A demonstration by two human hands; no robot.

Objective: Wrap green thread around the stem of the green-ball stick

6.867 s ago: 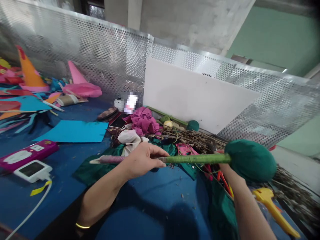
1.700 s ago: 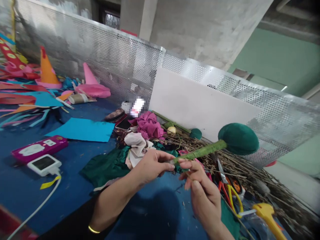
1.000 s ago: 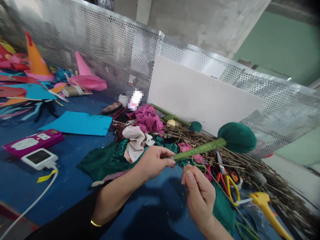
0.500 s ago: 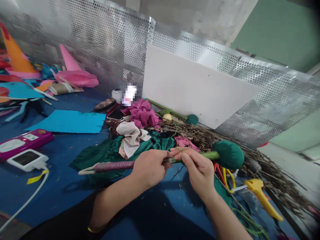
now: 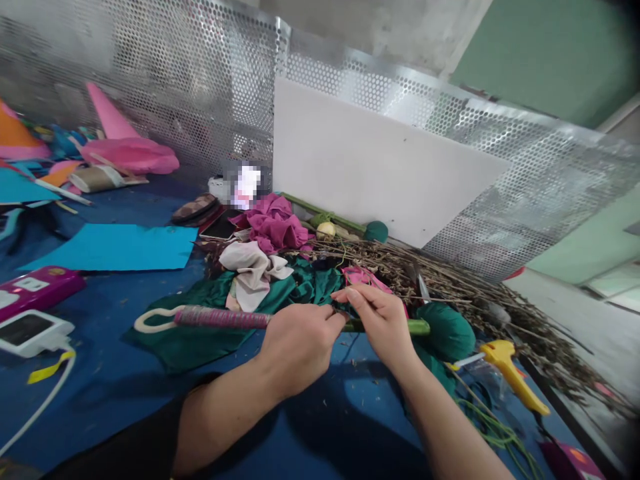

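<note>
My left hand (image 5: 303, 347) is closed around a stick whose left part is a purple-and-grey wrapped handle (image 5: 223, 317) ending in a pale cord loop (image 5: 153, 321). To the right the stick becomes a green stem (image 5: 417, 327) tipped with a dark green cloth-covered ball (image 5: 445, 331). Just right of the left hand, my right hand (image 5: 383, 320) is over the stem, thumb and fingers pinched together. What the pinch holds is too small to make out. Beneath and behind the handle lies dark green cloth (image 5: 175, 353).
Behind are a pale scrunched cloth (image 5: 250, 267), magenta cloth (image 5: 277, 223) and dry twigs (image 5: 480, 287). A yellow glue gun (image 5: 515, 377) and green cord (image 5: 495, 427) lie right. Blue sheet (image 5: 120, 247), purple power strip (image 5: 43, 290) and white device (image 5: 35, 333) are left.
The view has shifted, so the table items appear further left. The cord loop shows wider now. The red and yellow loops near the ball are out of sight. Both hands stay at the stick.
</note>
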